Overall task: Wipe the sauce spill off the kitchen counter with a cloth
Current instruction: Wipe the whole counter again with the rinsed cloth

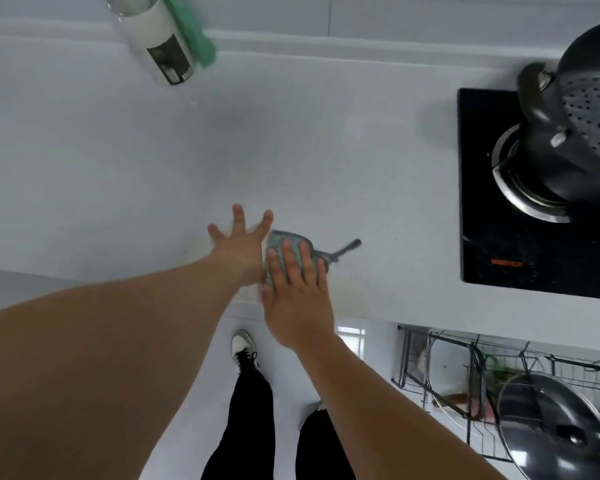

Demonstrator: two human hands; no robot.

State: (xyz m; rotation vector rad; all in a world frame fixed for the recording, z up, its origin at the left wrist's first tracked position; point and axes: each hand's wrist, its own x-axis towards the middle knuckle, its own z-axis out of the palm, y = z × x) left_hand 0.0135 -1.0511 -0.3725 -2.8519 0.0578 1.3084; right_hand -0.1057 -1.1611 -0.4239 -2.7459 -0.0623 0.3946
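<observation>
Head view, lower middle of the frame: the right hand [297,289] lies flat on the cloth [293,249], fingers straight and pressing it to the counter [118,174] near the front edge — not gripping it. The cloth's long axis runs left to right, a loop trailing toward the stove [482,244]. The left hand [239,244] is spread wide just beside it, holding nothing, touching or just over the counter. No sauce shows plainly; a faint yellowish smear below and right of the cloth may be it — likely the right hand's next stroke.
</observation>
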